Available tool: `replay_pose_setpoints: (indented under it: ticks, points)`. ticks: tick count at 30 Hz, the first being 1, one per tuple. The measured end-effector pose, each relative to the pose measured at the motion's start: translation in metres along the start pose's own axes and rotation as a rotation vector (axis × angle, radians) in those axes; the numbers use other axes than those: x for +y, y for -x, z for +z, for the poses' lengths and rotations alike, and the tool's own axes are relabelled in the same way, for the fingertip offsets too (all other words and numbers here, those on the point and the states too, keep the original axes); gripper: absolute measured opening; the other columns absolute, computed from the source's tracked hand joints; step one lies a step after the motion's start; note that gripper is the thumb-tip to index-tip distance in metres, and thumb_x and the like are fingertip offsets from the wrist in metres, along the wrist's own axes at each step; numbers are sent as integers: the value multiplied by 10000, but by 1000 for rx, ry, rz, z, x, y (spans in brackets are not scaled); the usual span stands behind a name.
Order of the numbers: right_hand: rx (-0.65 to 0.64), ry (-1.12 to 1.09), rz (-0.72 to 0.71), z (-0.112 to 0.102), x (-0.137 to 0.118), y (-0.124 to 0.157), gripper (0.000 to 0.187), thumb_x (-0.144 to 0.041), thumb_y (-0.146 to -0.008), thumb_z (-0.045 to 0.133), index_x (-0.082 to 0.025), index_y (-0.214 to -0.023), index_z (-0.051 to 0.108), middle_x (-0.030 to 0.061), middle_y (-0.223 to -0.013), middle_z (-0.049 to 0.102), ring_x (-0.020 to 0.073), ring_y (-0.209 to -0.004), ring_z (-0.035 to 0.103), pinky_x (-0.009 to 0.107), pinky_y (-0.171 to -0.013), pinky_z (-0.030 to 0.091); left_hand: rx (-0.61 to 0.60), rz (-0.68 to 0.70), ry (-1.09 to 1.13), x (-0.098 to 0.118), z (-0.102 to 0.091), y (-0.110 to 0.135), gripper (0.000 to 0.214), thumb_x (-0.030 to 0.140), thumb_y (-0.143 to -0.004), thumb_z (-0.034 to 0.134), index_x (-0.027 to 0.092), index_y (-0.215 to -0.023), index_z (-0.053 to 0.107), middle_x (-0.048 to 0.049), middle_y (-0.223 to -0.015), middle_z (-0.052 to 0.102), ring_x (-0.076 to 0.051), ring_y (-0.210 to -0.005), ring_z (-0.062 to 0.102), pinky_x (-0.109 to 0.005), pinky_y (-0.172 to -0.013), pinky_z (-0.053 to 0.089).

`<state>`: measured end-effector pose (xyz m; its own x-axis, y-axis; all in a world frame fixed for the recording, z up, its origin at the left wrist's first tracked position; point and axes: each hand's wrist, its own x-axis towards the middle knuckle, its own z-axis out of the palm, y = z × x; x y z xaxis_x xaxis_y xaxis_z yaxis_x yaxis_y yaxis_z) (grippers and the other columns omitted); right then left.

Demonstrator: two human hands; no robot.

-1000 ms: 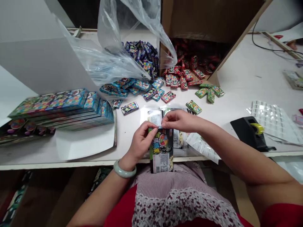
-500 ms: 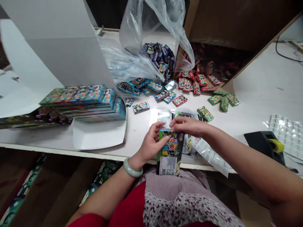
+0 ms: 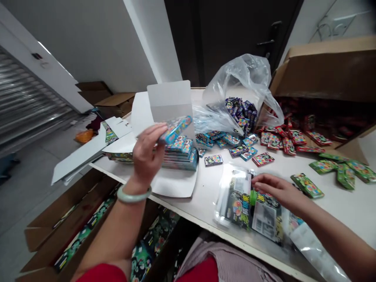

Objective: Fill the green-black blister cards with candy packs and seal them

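Note:
My left hand [image 3: 148, 154], a pale green bangle on its wrist, grips a colourful flat box [image 3: 178, 129] with a blue edge. The box is tilted above a stack of similar flat boxes [image 3: 180, 160], which sits in an open white carton [image 3: 169, 188]. My right hand [image 3: 279, 190] has its fingers stretched out, palm down, over black printed packs [image 3: 266, 219] in clear plastic sleeves at the table's front. Whether its fingertips touch the packs I cannot tell.
Small purple boxes [image 3: 242, 113] fill a clear plastic bag [image 3: 249, 70]. Red boxes [image 3: 276, 141] spill from a cardboard box [image 3: 331, 74]; green boxes [image 3: 308, 185] lie at right. White cardboard sheets [image 3: 85, 150] overhang the table's left side. Cartons [image 3: 79, 231] stand below.
My left hand has moved from the front of the table up and left to the stack, now carrying a flat box. My right hand is apart from it, over the packs. The view has shifted.

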<state>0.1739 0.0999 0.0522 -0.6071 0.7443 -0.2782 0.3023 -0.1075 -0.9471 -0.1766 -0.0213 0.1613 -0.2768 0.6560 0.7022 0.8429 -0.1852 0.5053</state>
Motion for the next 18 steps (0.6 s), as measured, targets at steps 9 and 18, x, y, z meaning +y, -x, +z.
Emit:
replay_pose_setpoints:
  ticks: [9,18]
  points:
    - [171,583,-110,-15,45,-31,193,-281,-816,520,-183,-875,675,64,-856,708,208,-771,646,337,-717,490,-373,171,-511,-100,34,9,425,226,-852,420,177,-1264,512,-117,-1330,516,-295,-1255,442,-475,-1071,304]
    - [27,1007,-240,26,40,-76,856,-365,-583,838,-72,-1303,481,226,-1282,537,328,-1213,474,433,-996,393,-720,43,-111,4,150,119,611,435,-782,633,150,-1276,415,-155,-1214,517,-317,-1160,468,-469,-989,396]
